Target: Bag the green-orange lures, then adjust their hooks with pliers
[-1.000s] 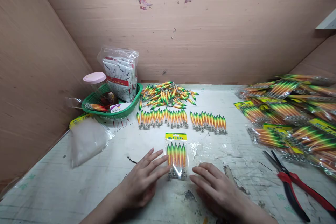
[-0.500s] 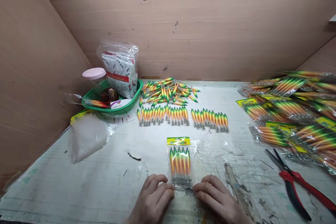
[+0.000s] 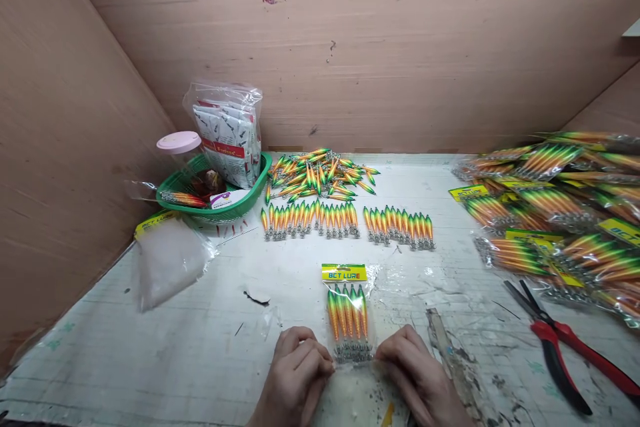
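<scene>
A clear packet of lures (image 3: 349,310) with a yellow header card lies flat on the table in front of me. It holds several orange-and-green lures side by side. My left hand (image 3: 296,377) has its fingers curled and pinches the packet's near left corner. My right hand (image 3: 420,377) pinches the near right corner in the same way. Both hands rest low on the table (image 3: 150,353) at the packet's bottom edge.
Two rows of loose lures (image 3: 345,220) lie beyond the packet, with a heap of lures (image 3: 320,177) behind them. A green basket (image 3: 213,203) with bags and a jar stands back left. Filled packets (image 3: 555,213) pile at the right. Red-handled pliers (image 3: 560,347) lie near right.
My hands went from lying flat beside the packet to curled and pinching its near corners. The packet slid slightly toward me and to the right.
</scene>
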`<state>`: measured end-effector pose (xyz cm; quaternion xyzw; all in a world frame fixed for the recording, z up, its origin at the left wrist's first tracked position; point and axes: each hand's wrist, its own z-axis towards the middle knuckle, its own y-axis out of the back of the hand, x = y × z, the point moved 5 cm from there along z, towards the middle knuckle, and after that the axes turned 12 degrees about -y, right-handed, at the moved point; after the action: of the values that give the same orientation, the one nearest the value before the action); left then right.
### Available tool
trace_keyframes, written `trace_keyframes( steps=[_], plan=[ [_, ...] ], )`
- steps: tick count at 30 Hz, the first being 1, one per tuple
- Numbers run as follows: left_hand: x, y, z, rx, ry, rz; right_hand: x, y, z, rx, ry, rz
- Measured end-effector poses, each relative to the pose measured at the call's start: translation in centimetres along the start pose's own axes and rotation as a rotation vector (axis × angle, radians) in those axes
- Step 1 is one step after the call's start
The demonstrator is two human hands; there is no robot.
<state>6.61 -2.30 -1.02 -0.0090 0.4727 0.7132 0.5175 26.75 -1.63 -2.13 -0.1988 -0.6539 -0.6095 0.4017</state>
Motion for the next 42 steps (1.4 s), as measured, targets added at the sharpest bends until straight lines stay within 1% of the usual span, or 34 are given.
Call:
trace_keyframes(
  steps=[3,4,8,11,13,14,16,19,22,24,27,30,32,34,36,39,41,42],
  plan=[
    [0.1,-0.5,-0.1,-0.033,0.171,-0.05,-0.2,-0.5,-0.2,-0.04,-0.076,-0.024],
    [0.0,-0.6,-0.1,-0.047,0.199,-0.056,-0.1,-0.6,-0.2,-0.064,-0.081,-0.034],
    [-0.4,-0.9,0.3,-0.139,0.218,-0.123,-0.1,-1.0,-0.2,-0.166,-0.078,-0.073],
    [0.0,-1.4,-0.2,-0.165,0.347,-0.167,-0.2,-1.4,0.0,-0.248,-0.089,-0.11],
    [0.3,-1.8,-0.7,-0.16,0.425,-0.112,-0.2,-1.6,0.0,-0.312,-0.102,-0.145],
    [0.4,-2.0,-0.8,-0.16,0.441,-0.066,-0.2,-1.7,-0.1,-0.342,-0.119,-0.161],
    [0.3,-2.4,-0.8,-0.163,0.438,0.034,-0.3,-1.9,-0.1,-0.378,-0.157,-0.185],
    [0.2,-3.0,-0.2,-0.183,0.41,0.207,-0.2,-2.3,0.2,-0.387,-0.166,-0.22],
    [0.1,-3.0,0.5,-0.218,0.375,0.38,0.0,-2.5,0.8,-0.44,-0.221,-0.26],
    [0.3,-2.9,1.0,-0.166,0.333,0.431,0.1,-2.4,1.2,-0.472,-0.263,-0.277],
    [0.7,-2.3,1.6,-0.052,0.297,0.506,0.2,-2.2,1.7,-0.485,-0.273,-0.288],
    [1.0,-1.1,2.0,-0.047,0.365,0.602,-0.2,-1.7,1.8,-0.512,-0.272,-0.275],
    [1.2,-0.9,2.4,-0.032,0.431,0.542,-0.6,-1.4,1.8,-0.508,-0.251,-0.264],
    [1.4,-1.2,2.8,-0.019,0.476,0.413,-1.1,-1.3,1.7,-0.486,-0.217,-0.269],
    [1.5,-1.7,3.0,-0.056,0.535,0.242,-1.6,-1.2,1.6,-0.427,-0.207,-0.207],
    [1.8,-2.8,2.6,-0.2,0.697,-0.187,-1.9,-1.5,1.3,-0.33,-0.237,0.032],
    [1.9,-3.7,2.4,-0.313,0.8,-0.494,-1.7,-1.9,1.3,-0.322,-0.286,0.261],
    [1.9,-4.0,2.4,-0.366,0.836,-0.609,-1.7,-2.3,1.4,-0.324,-0.323,0.431]
  ],
)
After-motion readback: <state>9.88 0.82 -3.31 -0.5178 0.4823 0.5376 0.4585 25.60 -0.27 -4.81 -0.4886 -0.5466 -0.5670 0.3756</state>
